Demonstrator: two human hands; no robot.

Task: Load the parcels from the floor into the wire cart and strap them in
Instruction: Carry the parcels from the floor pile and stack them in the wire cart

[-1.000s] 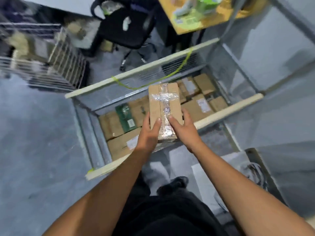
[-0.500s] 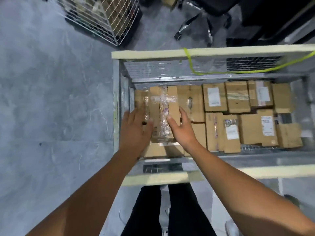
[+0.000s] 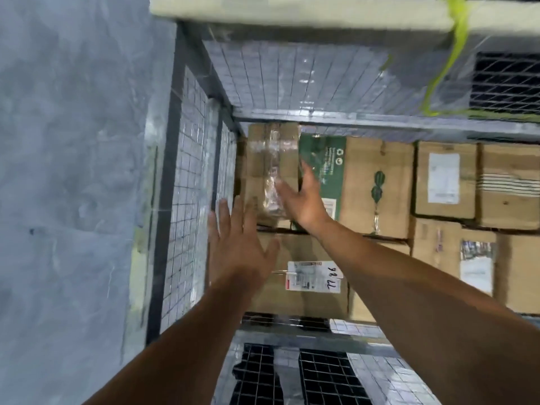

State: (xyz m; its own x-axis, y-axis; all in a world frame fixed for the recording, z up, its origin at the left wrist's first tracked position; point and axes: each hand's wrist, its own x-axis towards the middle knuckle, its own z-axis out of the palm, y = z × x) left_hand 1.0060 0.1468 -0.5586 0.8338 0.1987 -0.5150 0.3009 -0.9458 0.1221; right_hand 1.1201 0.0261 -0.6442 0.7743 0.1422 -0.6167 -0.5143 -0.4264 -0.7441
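Seemingly, loading was well advanced in the head view. The bottom of the wire cart [image 3: 190, 185] was seen covered by a layer of cardboard parcels, and the taped parcel [image 3: 271, 171] was found set down in the far left corner, against the mesh. Nothing was held. The left hand [image 3: 239, 247] was spread flat with straight fingers. The right hand [image 3: 304, 200] was likewise opened with its fingers splayed, but it was blurred, so contact with the cardboard could not be judged.

The taped parcel lay just beyond the left hand's fingertips and directly left of the right hand. Under the right hand's fingers a green-printed box [image 3: 324, 171] was seen, and beside the left hand's wrist a labelled box [image 3: 312, 276]. The yellow-green strap [image 3: 447, 68] was seen hanging from the far rail, well beyond both hands, so strapping was judged not begun. No parcels were visible on the floor [image 3: 73, 171], though little of it was shown.
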